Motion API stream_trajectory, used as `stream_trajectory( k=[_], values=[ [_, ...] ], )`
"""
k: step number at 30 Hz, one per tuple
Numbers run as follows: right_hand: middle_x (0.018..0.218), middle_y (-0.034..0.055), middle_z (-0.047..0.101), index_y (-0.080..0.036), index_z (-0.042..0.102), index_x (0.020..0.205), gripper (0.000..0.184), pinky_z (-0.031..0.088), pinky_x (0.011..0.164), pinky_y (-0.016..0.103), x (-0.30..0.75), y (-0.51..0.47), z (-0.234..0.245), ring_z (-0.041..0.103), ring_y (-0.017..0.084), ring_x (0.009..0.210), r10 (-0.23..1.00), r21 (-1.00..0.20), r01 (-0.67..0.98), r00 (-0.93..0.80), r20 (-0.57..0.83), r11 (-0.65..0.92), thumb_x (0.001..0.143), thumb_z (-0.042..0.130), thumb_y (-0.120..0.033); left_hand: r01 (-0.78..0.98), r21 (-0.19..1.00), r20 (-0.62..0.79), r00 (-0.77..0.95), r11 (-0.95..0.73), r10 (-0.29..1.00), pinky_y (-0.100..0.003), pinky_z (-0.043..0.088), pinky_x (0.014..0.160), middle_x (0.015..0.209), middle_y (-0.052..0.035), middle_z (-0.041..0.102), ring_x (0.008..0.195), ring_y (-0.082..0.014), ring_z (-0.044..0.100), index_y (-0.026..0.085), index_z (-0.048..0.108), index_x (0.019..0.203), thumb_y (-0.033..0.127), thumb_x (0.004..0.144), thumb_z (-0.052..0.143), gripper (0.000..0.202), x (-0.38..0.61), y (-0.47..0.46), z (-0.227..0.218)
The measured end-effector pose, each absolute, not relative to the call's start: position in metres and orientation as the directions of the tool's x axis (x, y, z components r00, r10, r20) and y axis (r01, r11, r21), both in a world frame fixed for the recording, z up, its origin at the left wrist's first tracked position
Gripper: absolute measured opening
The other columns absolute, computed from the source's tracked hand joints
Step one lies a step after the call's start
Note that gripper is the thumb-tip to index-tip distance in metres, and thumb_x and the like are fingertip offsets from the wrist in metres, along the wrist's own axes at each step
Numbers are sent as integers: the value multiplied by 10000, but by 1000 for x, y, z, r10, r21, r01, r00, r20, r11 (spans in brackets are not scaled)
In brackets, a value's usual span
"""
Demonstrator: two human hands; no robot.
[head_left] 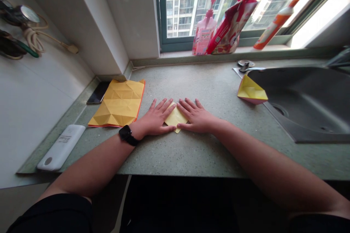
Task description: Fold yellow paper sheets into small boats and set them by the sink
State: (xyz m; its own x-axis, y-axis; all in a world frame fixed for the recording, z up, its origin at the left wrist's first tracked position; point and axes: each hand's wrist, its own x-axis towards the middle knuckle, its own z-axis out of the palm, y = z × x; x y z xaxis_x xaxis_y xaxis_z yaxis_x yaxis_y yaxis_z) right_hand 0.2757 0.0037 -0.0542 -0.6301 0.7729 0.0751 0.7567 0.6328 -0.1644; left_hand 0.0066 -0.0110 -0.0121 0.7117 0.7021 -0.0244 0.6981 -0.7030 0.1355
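A small folded piece of yellow paper [176, 118] lies on the speckled grey-green countertop [191, 156], between my hands. My left hand [155, 117] rests flat with spread fingers, touching the paper's left side. My right hand [195, 115] lies flat against its right side, and the two thumbs nearly meet along the lower edge. A black watch [126, 134] circles my left wrist. Left of my left hand lies a large creased yellow sheet [119, 103] with an orange underside, and a folded yellow-and-pink paper boat shape [252, 90] sits to the right.
A dark metal sink [302, 105] fills the right side of the counter, with scissors [247, 66] behind its corner. A phone [98, 93] and a white rectangular device [61, 147] lie at the left. A pink pump bottle [204, 31], red bag [232, 25] and orange-capped tube [277, 22] stand on the windowsill.
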Motion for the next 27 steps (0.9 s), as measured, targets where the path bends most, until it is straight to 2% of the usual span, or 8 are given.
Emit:
stream_trajectory(
  k=[4,7,9,11,16,21,24,27],
  values=[
    [1824,116,280,-296,212,1789,1039,155,1361,705,276,4,-55,198,444,1692,769,-161,752,-634,89,639,968,481,-872,637,77,198,744,-767,638,-618,87,1400,1754,-172,415,1641,-386,349,210,598,1565,638,997,677,715,5,-19,-6],
    [1827,115,273,-292,225,1787,1025,152,1368,689,275,2,-53,195,440,1694,772,-162,756,-632,77,635,976,468,-870,566,92,259,781,-819,568,-581,283,1359,1557,-133,630,1479,-332,550,244,751,1340,519,1061,638,408,4,-23,-1],
    [1831,109,260,-292,215,1789,1015,148,1371,684,275,1,-51,185,437,1696,771,-167,754,-634,68,635,986,456,-864,501,140,236,821,-854,520,-500,468,1235,1395,-102,726,1323,-283,655,260,787,1244,434,1106,583,302,2,-24,0],
    [1836,98,248,-299,196,1793,1007,140,1374,682,275,0,-49,174,435,1699,769,-176,751,-636,66,637,993,456,-853,456,189,200,849,-870,489,-431,560,1089,1296,-82,767,1187,-251,708,271,800,1207,387,1123,559,280,-1,-23,1],
    [1839,111,231,-275,169,1797,1047,138,1374,684,276,-1,-46,165,443,1700,768,-191,750,-639,40,634,982,458,-865,441,224,169,860,-869,481,-405,573,1008,1266,-68,786,1113,-243,729,287,816,1196,419,1104,620,253,-5,-20,0],
    [1827,120,295,-247,175,1797,1028,234,1361,649,281,-2,-36,232,439,1687,799,-212,777,-600,39,593,1002,486,-820,429,219,206,857,-876,472,-374,574,951,1227,-60,800,1041,-219,739,276,831,1170,400,1119,606,262,-5,-17,-3],
    [1753,135,459,-253,404,1729,868,355,1305,630,283,-6,-23,402,425,1618,753,-231,717,-635,173,658,1017,597,-711,387,211,276,857,-897,435,-357,569,937,1194,-51,814,1009,-205,749,264,838,1129,377,1109,638,231,-5,-15,-4],
    [1469,88,738,-298,739,1430,447,514,1159,526,282,-11,-12,672,326,1343,609,-258,553,-740,285,792,1036,686,-502,364,222,331,845,-905,421,-355,565,950,1163,-46,824,995,-197,760,253,838,1088,355,1095,672,195,-5,-15,-3]
  ],
)
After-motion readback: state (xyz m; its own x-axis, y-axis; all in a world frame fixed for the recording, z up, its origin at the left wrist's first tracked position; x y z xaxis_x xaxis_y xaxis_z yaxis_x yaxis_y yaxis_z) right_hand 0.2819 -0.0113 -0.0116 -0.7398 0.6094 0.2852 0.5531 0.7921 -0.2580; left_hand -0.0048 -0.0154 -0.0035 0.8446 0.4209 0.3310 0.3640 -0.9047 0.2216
